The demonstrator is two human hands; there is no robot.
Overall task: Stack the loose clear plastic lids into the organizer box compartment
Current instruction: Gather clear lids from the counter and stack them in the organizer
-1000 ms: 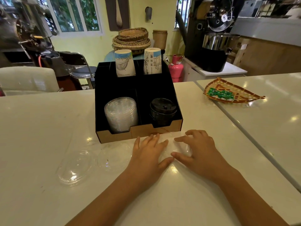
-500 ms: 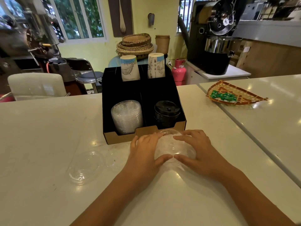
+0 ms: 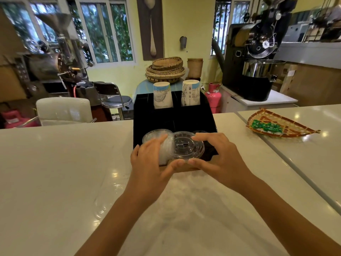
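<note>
A clear plastic lid (image 3: 186,146) is held flat in the air between my left hand (image 3: 149,163) and my right hand (image 3: 219,159), right in front of the black organizer box (image 3: 173,117). Behind the held lid, a stack of clear lids (image 3: 155,137) stands on edge in the box's front left compartment. My left fingers lie against that stack. Other loose clear lids (image 3: 108,200) lie on the white counter at the left, faint and hard to make out. The black lids in the front right compartment are mostly hidden by my right hand.
Two paper cup stacks (image 3: 163,96) stand in the box's back compartments. A woven tray with green sweets (image 3: 280,126) sits on the counter to the right. A seam (image 3: 276,150) divides the two counter tops. Chairs and coffee machines stand beyond the counter.
Both hands took a clear lid off the counter and raised it up to the front of the box. The camera moved closer.
</note>
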